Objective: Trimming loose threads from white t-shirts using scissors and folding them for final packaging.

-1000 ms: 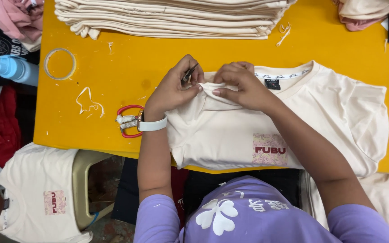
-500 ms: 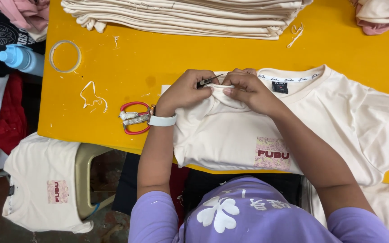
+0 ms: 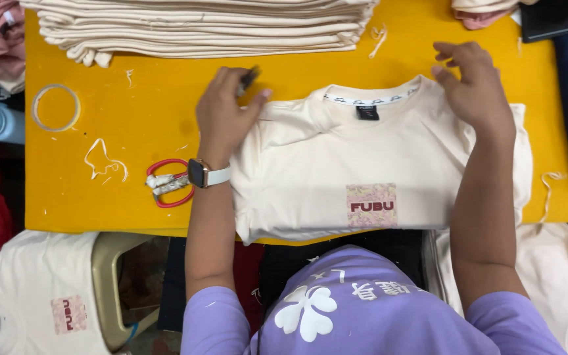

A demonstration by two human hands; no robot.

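The person wears a lilac short-sleeved top. Its sleeves end above the elbows, at 7 and 5 o'clock in the view, and both forearms are bare. On the chest, near 6 o'clock, a white flower print with rounded petals sits beside a short row of white characters that curve off toward 5 o'clock. The left wrist carries a watch with a dark, rounded-square case edged in a coppery tone, on a smooth white strap. The left hand and right hand are ungloved, with no rings to be seen.
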